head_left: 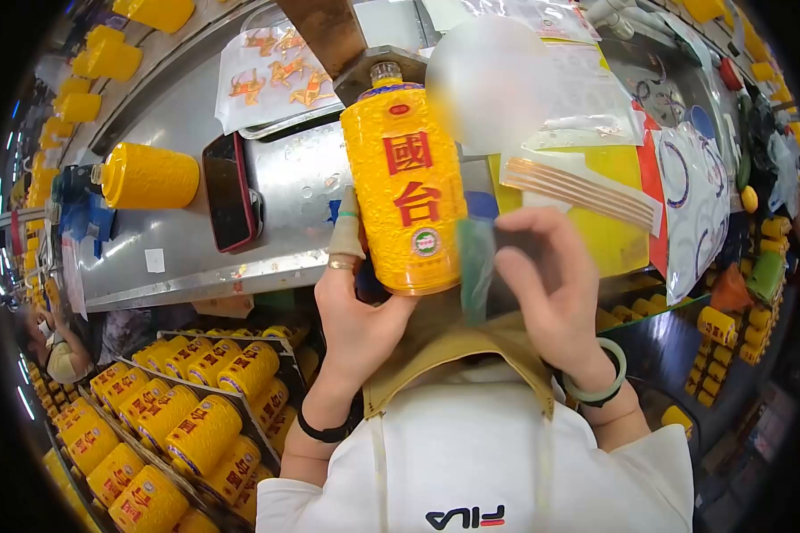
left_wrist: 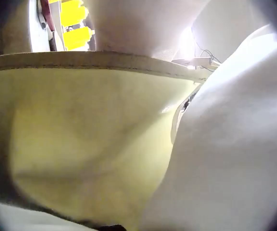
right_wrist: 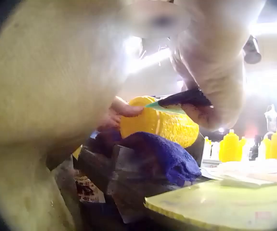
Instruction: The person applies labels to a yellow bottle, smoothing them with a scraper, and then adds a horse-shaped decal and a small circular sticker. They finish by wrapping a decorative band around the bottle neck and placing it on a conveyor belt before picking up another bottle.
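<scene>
A yellow bottle [head_left: 404, 191] with red characters and a bare glass neck lies on its side, neck away from the body. My left hand [head_left: 356, 311] grips its left side near the base, with a pale cover on one finger. My right hand [head_left: 556, 289] pinches a flat, translucent green piece [head_left: 476, 266] beside the bottle's lower right side. In the right wrist view, that green piece [right_wrist: 169, 108] overlaps the bottle [right_wrist: 179, 129] above a blue cloth [right_wrist: 160, 156]. The left wrist view shows mainly a tan apron [left_wrist: 90, 130]; the left hand is hidden there.
A phone [head_left: 231, 191] and another yellow bottle [head_left: 151, 176] lie left on the metal table [head_left: 293, 173]. Gold horse-shaped decals [head_left: 280, 67] lie behind. Striped strips [head_left: 587, 191] rest on a yellow board [head_left: 609, 244] at right. Bottle racks [head_left: 187, 391] stand lower left.
</scene>
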The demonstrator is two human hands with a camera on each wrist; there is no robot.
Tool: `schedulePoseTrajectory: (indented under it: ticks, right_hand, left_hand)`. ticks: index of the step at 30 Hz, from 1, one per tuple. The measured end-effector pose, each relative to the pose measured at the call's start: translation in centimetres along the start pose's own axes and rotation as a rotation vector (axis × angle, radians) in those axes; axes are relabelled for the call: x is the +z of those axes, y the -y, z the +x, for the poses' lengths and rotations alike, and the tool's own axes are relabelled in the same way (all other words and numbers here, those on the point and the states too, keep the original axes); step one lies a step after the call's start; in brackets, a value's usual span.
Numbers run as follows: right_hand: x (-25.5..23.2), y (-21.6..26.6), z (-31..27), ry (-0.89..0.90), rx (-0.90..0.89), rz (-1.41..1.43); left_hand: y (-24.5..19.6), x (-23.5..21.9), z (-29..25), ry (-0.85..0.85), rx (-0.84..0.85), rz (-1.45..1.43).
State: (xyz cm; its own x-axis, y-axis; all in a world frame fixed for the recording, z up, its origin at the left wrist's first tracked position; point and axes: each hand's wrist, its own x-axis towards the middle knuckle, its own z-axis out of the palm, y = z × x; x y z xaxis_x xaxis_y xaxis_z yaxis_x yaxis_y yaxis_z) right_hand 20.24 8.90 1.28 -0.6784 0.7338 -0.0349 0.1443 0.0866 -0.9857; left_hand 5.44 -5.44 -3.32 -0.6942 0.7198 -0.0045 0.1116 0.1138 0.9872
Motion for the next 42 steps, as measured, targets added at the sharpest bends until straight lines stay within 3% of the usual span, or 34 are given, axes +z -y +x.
schedulePoseTrajectory:
  ticks: [1, 2, 3, 4, 5, 6, 8, 9, 11, 15, 17, 21, 25, 27, 29, 35, 42]
  right_hand:
    - [0.2, 0.1, -0.3, 0.052, -0.002, 0.055]
    - [0.1, -1.0, -0.1, 0.066, -0.111, -0.087]
    - [-0.4, -1.2, 0.1, 0.066, -0.112, -0.087]
    - [-0.9, -1.4, 0.4, 0.018, -0.060, -0.156]
    - [-1.2, -1.6, 0.5, -0.027, -0.007, -0.224]
    - [-0.9, -1.8, 0.4, -0.078, 0.056, -0.023]
    - [-1.0, -0.8, 0.2, -0.060, 0.049, -0.081]
    - [-1.1, -0.2, 0.0, -0.048, 0.039, -0.142]
    - [-1.0, 0.0, -0.3, -0.044, 0.036, -0.174]
    - [-0.6, -0.3, -1.0, -0.019, 0.028, -0.145]
    - [-0.4, -0.4, -1.2, 0.030, -0.110, -0.190]
    - [1.0, 0.8, -1.9, 0.017, -0.010, -0.070]
    - [2.0, 1.3, -1.5, 0.065, -0.088, -0.131]
    - [2.6, 2.1, -1.3, 0.063, -0.090, -0.137]
    - [2.9, 2.3, -1.0, 0.082, -0.143, -0.190]
    - [1.0, 1.2, -2.2, -0.035, -0.010, -0.228]
    - [-0.2, -2.6, -2.0, -0.072, 0.067, -0.222]
  left_hand:
    - [-0.2, 0.0, -0.1, 0.000, 0.000, 0.001]
    - [-0.3, 0.0, -0.3, -0.035, 0.076, 0.139]
    - [-0.4, 0.1, -0.5, -0.070, 0.153, 0.275]
    - [-1.0, 0.2, -0.7, -0.019, 0.004, 0.136]
    - [-1.6, 0.2, -0.6, -0.025, 0.003, 0.136]
    - [-2.3, 0.0, -0.4, 0.040, 0.013, 0.039]
    - [-2.6, 0.0, -0.3, 0.144, 0.034, -0.194]
    - [-2.6, 0.1, -0.2, 0.144, 0.035, -0.193]
    - [-2.6, 0.5, 0.1, 0.066, -0.096, -0.521]
    - [-2.6, 0.6, 0.2, 0.079, -0.091, -0.452]
    - [-2.3, 0.6, 0.2, 0.081, -0.083, -0.442]
    - [-2.4, 0.8, 0.1, 0.075, -0.066, -0.438]
    - [-2.3, 0.5, -0.1, 0.119, -0.045, -0.394]
    - [-2.2, 0.4, -0.6, 0.082, -0.131, -0.592]
    - [-1.2, -0.5, -0.9, 0.154, -0.112, -0.450]
    - [1.3, -0.9, -1.7, 0.002, -0.028, -0.432]
    - [0.4, -0.7, -1.0, -0.074, 0.547, 0.421]
